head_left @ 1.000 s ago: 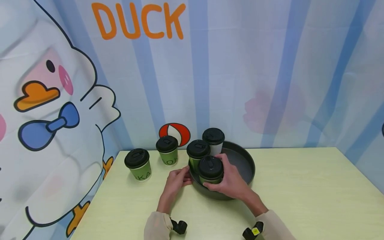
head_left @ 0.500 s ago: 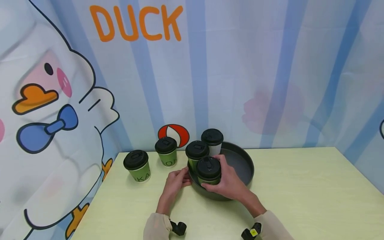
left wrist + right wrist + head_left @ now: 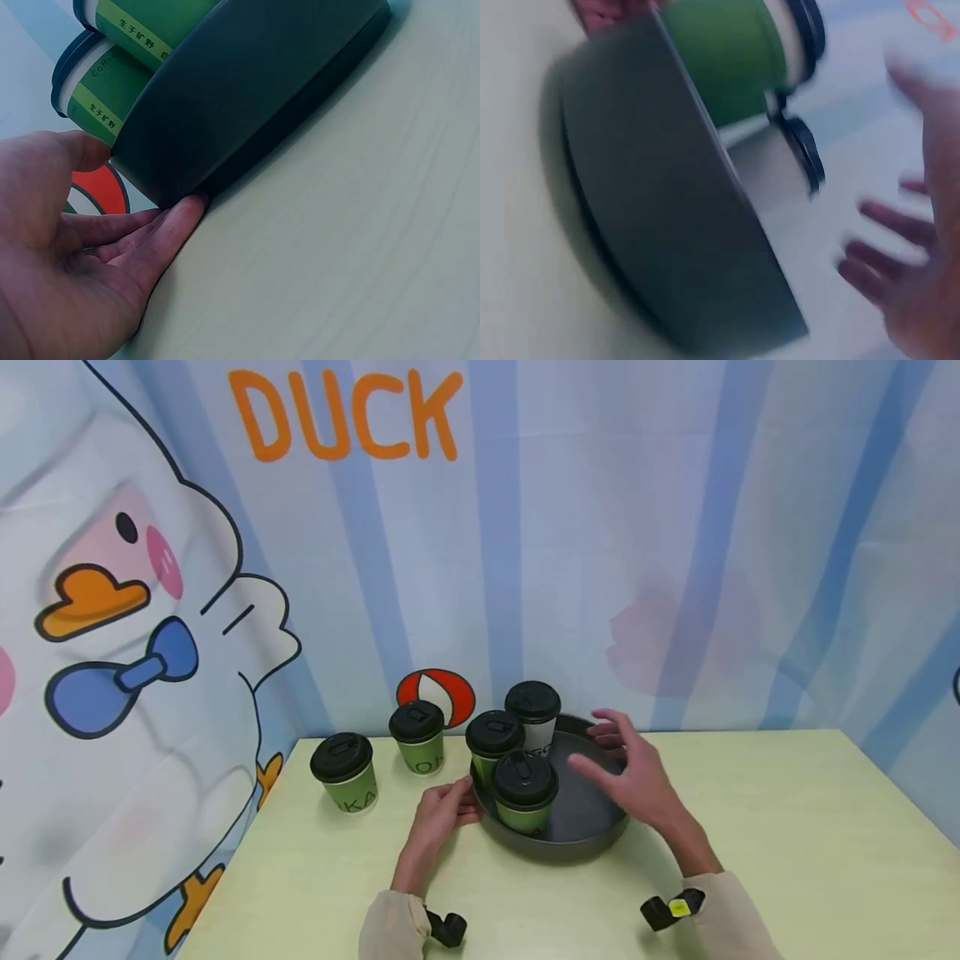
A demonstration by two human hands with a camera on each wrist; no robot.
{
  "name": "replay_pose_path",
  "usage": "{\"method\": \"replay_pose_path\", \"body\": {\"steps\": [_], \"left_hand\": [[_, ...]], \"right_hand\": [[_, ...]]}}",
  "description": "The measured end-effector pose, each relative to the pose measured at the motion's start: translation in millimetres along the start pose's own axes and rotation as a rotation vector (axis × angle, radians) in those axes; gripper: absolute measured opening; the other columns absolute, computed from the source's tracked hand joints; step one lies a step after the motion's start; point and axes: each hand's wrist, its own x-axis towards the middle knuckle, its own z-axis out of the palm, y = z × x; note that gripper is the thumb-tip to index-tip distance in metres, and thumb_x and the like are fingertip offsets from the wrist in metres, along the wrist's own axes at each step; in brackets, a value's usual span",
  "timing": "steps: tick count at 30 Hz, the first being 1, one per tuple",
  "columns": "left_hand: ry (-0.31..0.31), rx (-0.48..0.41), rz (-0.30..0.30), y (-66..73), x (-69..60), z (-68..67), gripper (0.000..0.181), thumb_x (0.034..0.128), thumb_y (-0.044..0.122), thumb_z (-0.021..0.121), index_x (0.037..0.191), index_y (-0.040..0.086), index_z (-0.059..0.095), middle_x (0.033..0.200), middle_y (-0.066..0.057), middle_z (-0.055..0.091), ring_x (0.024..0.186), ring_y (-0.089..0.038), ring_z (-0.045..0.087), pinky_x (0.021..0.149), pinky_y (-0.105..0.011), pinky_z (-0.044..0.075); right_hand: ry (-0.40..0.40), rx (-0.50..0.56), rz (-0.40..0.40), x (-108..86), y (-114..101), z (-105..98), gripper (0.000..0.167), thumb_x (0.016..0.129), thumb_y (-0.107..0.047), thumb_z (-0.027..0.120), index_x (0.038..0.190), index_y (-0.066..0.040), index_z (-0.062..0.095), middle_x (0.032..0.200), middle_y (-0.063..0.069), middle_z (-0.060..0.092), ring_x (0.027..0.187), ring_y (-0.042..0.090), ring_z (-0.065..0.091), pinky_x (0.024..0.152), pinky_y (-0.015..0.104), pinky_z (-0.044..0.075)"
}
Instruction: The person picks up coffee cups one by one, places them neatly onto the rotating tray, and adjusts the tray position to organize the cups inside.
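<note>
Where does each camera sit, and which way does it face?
Head: on the head, facing forward and down at the dark pan, lidded cups and table; left hand, right hand and sleeves show.
Left wrist: on that wrist, facing the pan's outer wall, which the left hand grips.
Right wrist: on that wrist, facing the pan, blurred; the right hand shows, holding nothing.
Both wrist views share the pan and cups.

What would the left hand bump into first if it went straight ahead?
The dark pan. The left hand touches its side, so nothing else seems to come first.
</note>
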Motion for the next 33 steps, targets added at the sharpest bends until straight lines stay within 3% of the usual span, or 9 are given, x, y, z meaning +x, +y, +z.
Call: {"method": "replay_pose_path", "body": {"steps": [2, 4, 7, 10, 13, 17, 22, 25, 33], "left_hand": [[0.002, 0.0, 0.004, -0.4, -0.8, 0.1, 0.046, 0.1061, 0.031, 0.058, 0.115, -0.014, 0.067, 0.095, -0.01, 0.071, 0.083, -0.015, 0.069, 0.077, -0.027, 0.062], [0.003, 0.004, 0.005, -0.1, -1.2, 0.3, 0.046, 0.1063, 0.031, 0.058, 0.116, -0.014, 0.068, 0.095, -0.01, 0.071, 0.083, -0.015, 0.069, 0.077, -0.028, 0.062], [-0.001, 0.01, 0.003, 1.1, -0.7, 1.0, 0.047, 0.1062, 0.032, 0.058, 0.117, -0.013, 0.068, 0.096, -0.01, 0.072, 0.083, -0.015, 0.069, 0.078, -0.028, 0.062], [-0.005, 0.01, -0.006, 1.4, 0.1, 1.9, 0.047, 0.1062, 0.032, 0.058, 0.118, -0.013, 0.068, 0.096, -0.01, 0.072, 0.083, -0.014, 0.069, 0.078, -0.028, 0.062], [-0.004, 0.008, -0.01, 0.6, 0.7, 1.8, 0.048, 0.1063, 0.032, 0.058, 0.118, -0.013, 0.068, 0.096, -0.01, 0.072, 0.084, -0.015, 0.07, 0.078, -0.028, 0.062], [0.005, 0.012, -0.017, -0.1, 0.5, 0.0, 0.048, 0.1062, 0.033, 0.058, 0.119, -0.012, 0.068, 0.096, -0.009, 0.072, 0.085, -0.015, 0.07, 0.079, -0.029, 0.062], [0.004, 0.017, -0.015, 0.6, -0.2, -1.4, 0.05, 0.1068, 0.034, 0.057, 0.12, -0.012, 0.068, 0.095, -0.007, 0.072, 0.085, -0.015, 0.07, 0.08, -0.032, 0.063], [0.009, 0.023, -0.018, 1.2, -0.8, -1.1, 0.048, 0.1068, 0.033, 0.057, 0.119, -0.012, 0.068, 0.094, -0.008, 0.073, 0.084, -0.014, 0.07, 0.08, -0.032, 0.063], [0.014, 0.023, -0.023, 1.2, -0.4, 0.0, 0.048, 0.1069, 0.033, 0.056, 0.12, -0.013, 0.067, 0.095, -0.009, 0.072, 0.082, -0.013, 0.069, 0.079, -0.03, 0.063]], "right_hand": [[0.108, -0.046, 0.118, 0.7, 11, -12, 0.056, 0.101, -0.041, 0.068, 0.144, -0.008, 0.051, 0.128, 0.02, 0.064, 0.12, 0.037, 0.06, 0.1, 0.056, 0.052], [0.14, -0.082, 0.271, -1.3, 24, -21, 0.058, 0.105, -0.049, 0.056, 0.139, -0.001, 0.054, 0.128, 0.024, 0.063, 0.117, 0.039, 0.061, 0.097, 0.055, 0.053], [0.042, -0.066, 0.458, -6.9, 44, -27, 0.07, 0.108, -0.054, 0.044, 0.14, 0.008, 0.053, 0.128, 0.03, 0.062, 0.11, 0.037, 0.066, 0.095, 0.05, 0.055], [-0.07, 0.059, 0.538, -11.5, 60, -26, 0.072, 0.111, -0.049, 0.041, 0.141, 0.015, 0.051, 0.124, 0.03, 0.064, 0.097, 0.027, 0.07, 0.087, 0.038, 0.059], [-0.088, 0.182, 0.563, -12.7, 68, -23, 0.068, 0.111, -0.044, 0.044, 0.135, 0.019, 0.054, 0.108, 0.023, 0.07, 0.086, 0.016, 0.069, 0.077, 0.027, 0.059], [-0.111, 0.279, 0.558, -12.6, 69, -23, 0.061, 0.111, -0.037, 0.05, 0.125, 0.022, 0.057, 0.09, 0.01, 0.068, 0.077, 0.011, 0.065, 0.072, 0.024, 0.058], [-0.297, 0.423, 0.563, -12.9, 69, -37, 0.05, 0.111, -0.03, 0.05, 0.11, 0.018, 0.059, 0.081, 0.008, 0.066, 0.073, 0.015, 0.067, 0.075, 0.03, 0.062], [-0.38, 0.486, 0.582, -14.9, 72, -47, 0.05, 0.111, -0.031, 0.051, 0.111, 0.018, 0.061, 0.086, 0.011, 0.07, 0.077, 0.018, 0.071, 0.079, 0.033, 0.063], [-0.317, 0.517, 0.568, -13.3, 72, -42, 0.054, 0.111, -0.034, 0.05, 0.123, 0.019, 0.054, 0.091, 0.007, 0.072, 0.077, 0.012, 0.07, 0.08, 0.03, 0.062]]}}
